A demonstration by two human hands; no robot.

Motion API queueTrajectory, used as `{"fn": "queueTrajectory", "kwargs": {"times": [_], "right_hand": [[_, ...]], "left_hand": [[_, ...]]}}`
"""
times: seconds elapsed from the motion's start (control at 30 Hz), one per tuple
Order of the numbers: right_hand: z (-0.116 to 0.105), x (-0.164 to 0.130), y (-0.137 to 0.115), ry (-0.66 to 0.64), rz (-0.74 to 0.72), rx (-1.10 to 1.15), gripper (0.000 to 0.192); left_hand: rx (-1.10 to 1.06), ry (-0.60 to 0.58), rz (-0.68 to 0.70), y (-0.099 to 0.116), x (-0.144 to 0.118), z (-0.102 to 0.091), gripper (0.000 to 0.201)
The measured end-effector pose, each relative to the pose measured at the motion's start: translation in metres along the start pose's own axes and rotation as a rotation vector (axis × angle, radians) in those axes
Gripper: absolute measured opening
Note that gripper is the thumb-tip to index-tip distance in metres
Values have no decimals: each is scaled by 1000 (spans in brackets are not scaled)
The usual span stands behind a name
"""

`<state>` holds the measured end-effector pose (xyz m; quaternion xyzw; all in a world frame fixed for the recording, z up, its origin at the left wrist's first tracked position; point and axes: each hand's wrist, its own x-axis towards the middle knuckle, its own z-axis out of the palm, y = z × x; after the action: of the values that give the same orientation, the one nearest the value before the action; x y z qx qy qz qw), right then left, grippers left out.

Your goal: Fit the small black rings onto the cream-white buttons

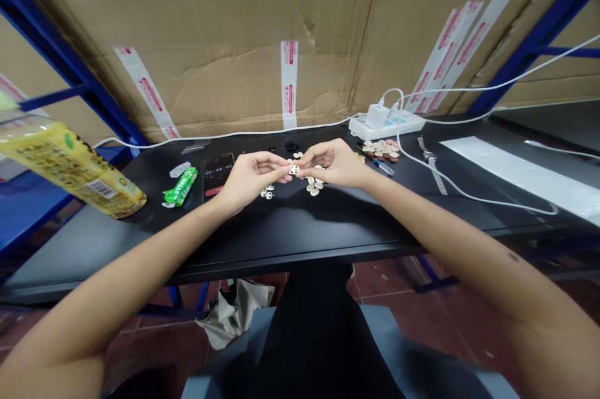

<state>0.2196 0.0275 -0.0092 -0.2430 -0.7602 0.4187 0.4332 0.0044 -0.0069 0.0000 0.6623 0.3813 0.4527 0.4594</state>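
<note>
Over the middle of the black table [290,230], my left hand [250,177] and my right hand [334,162] meet fingertip to fingertip. Both pinch one small cream button-like piece [293,168] between them. Just below the hands lie two little groups of the same cream pieces, one at the left [267,192] and one at the right [314,186]. A few small black parts [291,146] lie behind the hands.
A phone [218,174] showing a timer lies left of my hands, beside a green packet [180,187] and a yellow bottle [70,164]. At the back right sit a white power strip [387,122] with cables, a pile of brownish pieces [382,149], a pen and a wristwatch [431,164]. Cardboard walls the back.
</note>
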Motion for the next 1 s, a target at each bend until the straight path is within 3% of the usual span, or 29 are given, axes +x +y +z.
{"fn": "queueTrajectory", "kwargs": {"times": [0.7,1.0], "right_hand": [[2,-2,0,-21,-44,-31,17],[2,0,0,1,-55,-39,23]], "left_hand": [[-3,-46,-52,-1,-2,-2,32],[-49,-37,-34,-4,-1,-2,28]]}}
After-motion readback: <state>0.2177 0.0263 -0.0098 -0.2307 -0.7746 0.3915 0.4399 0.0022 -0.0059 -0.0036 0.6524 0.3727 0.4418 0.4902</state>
